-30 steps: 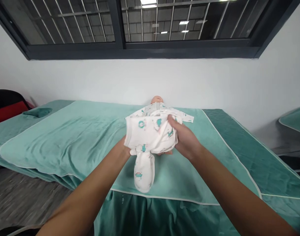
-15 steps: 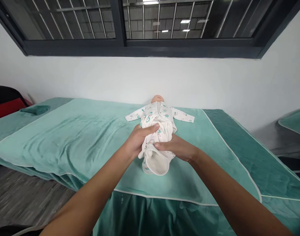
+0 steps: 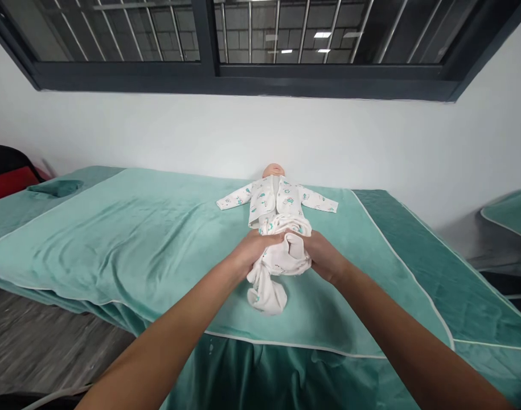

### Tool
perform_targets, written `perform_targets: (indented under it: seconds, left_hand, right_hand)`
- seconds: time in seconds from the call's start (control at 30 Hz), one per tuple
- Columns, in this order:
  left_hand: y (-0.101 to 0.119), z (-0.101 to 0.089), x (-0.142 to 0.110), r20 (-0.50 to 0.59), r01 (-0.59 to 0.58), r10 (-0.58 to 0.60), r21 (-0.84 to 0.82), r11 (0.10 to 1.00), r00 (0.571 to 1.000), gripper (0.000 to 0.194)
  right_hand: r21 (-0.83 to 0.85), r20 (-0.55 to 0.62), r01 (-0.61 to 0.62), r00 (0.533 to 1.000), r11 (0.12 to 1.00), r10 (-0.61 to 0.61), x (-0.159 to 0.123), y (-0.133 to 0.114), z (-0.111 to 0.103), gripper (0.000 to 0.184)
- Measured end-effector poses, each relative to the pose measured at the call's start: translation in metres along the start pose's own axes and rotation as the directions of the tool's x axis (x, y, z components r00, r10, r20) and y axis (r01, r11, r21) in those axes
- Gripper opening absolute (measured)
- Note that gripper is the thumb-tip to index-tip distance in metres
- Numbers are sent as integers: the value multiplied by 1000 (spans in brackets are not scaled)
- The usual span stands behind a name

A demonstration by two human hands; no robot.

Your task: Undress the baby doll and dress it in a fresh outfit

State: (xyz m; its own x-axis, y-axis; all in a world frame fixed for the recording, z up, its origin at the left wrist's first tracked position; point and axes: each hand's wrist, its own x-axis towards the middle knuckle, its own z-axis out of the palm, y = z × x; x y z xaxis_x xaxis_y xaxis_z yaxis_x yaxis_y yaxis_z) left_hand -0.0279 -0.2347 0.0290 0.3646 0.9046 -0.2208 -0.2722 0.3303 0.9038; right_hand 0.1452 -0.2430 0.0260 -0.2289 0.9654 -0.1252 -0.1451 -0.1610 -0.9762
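Note:
A baby doll (image 3: 273, 169) lies on its back with its head toward the wall, wearing a white patterned jacket (image 3: 266, 200) with both sleeves spread wide. Bunched white baby pants (image 3: 281, 263) with green prints cover its lower body. My left hand (image 3: 258, 249) grips the left side of the bunched cloth, thumb on top. On the other side my right hand (image 3: 324, 255) holds the cloth, its fingers partly hidden behind the folds. One pant leg hangs down toward me onto the bed cover. The doll's legs are hidden in the fabric.
The doll rests on a light green padded mat (image 3: 158, 228) over a darker green bed cover (image 3: 435, 273). A white wall and a barred window (image 3: 251, 80) stand behind. A red and black object (image 3: 8, 176) sits at the far left.
Both hands have shifted, gathering the pants lower and to the right, away from the jacket. The jacket's lower hem now shows, and the wide cloth opening that faced me has folded over.

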Motion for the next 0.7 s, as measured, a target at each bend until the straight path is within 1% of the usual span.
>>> perform_targets:
  seconds: [0.03, 0.07, 0.1, 0.13, 0.17, 0.2, 0.23, 0.27, 0.3, 0.33, 0.37, 0.5, 0.57, 0.6, 0.63, 0.7]
  left_hand:
    - [-6, 1, 5, -17, 11, -10, 71, 997, 1000, 43]
    - [-11, 2, 9, -26, 7, -2, 178, 984, 1000, 38]
    - [-15, 4, 13, -22, -18, 26, 323, 946, 999, 33]
    - [-18, 7, 17, -15, -50, 66, 496, 867, 998, 29]
    - [-19, 10, 19, -5, -73, 103, 671, 738, 995, 27]
    - [-18, 14, 21, 14, -81, 123, 821, 565, 992, 26]
    - [-18, 18, 23, 33, -77, 120, 921, 383, 992, 27]
    - [-16, 21, 24, 50, -72, 98, 970, 232, 994, 28]
    - [-15, 24, 24, 64, -72, 66, 989, 131, 996, 29]
    - [-14, 26, 25, 73, -76, 34, 994, 78, 997, 30]
    - [-14, 27, 26, 82, -83, 9, 995, 59, 997, 31]
    - [-14, 24, 30, 67, -65, -26, 996, 60, 997, 34]
    - [-14, 22, 32, 33, -30, -34, 994, 103, 999, 36]
    - [-14, 21, 33, 13, -6, -42, 988, 152, 999, 38]
    - [-14, 20, 33, 2, 10, -54, 975, 223, 999, 38]
    - [-14, 18, 32, 22, 14, -81, 904, 427, 996, 37]
  right_hand:
    - [-24, -13, -21, 1000, 999, 21, -2, 9, -7, 51]
    - [-62, -35, -34, 999, 998, 32, -6, 17, -14, 52]
    - [-119, -72, -42, 997, 992, 34, -9, 26, -20, 52]
    - [-193, -126, -45, 992, 980, 21, -13, 34, -27, 51]
    - [-269, -181, -50, 983, 962, 1, -16, 42, -32, 50]
    - [-339, -228, -60, 974, 939, -20, -19, 49, -36, 49]
    - [-397, -263, -74, 964, 915, -36, -20, 56, -39, 47]
    - [-447, -289, -91, 956, 890, -47, -21, 61, -41, 46]
    - [-492, -306, -106, 950, 864, -58, -22, 66, -42, 44]
    - [-537, -313, -113, 947, 836, -73, -21, 69, -42, 42]
    - [-581, -313, -114, 945, 806, -92, -21, 72, -41, 41]
    - [-717, -288, -100, 943, 690, -164, -17, 77, -39, 36]
    - [-731, -272, -78, 944, 678, -185, -15, 78, -40, 35]
    - [-719, -251, -48, 948, 694, -194, -14, 79, -42, 35]
    - [-692, -225, -8, 952, 722, -206, -13, 80, -43, 36]
    - [-598, -168, 87, 958, 797, -231, -10, 81, -45, 39]
